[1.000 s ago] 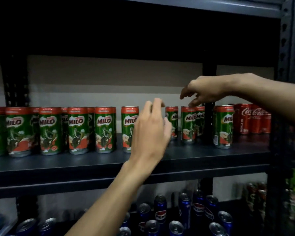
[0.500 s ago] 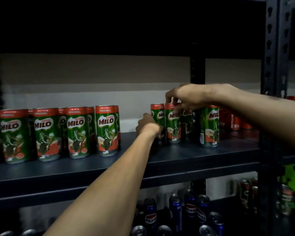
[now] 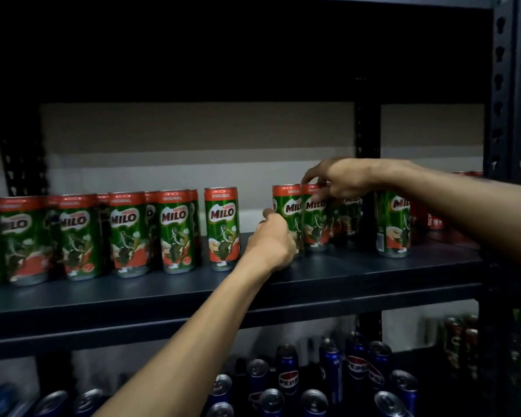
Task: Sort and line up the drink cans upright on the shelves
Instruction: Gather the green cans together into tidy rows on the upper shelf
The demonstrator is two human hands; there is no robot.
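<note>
Head view: right of frame centre, two upright green-and-red Milo cans (image 3: 286, 218) stand touching on the dark metal shelf (image 3: 343, 275). Your left hand (image 3: 272, 240) wraps one low, your right hand (image 3: 334, 179) pinches the neighbour's rim, likely to slide both toward the row.

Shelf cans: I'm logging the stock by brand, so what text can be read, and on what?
"MILO": green cans on the upper shelf.
"ORIGINAL": red band atop those cans.
"PEPSI": blue cans on the shelf below.
Red cans far right: vertical print too blurred.
Other small print: unreadable.
</note>
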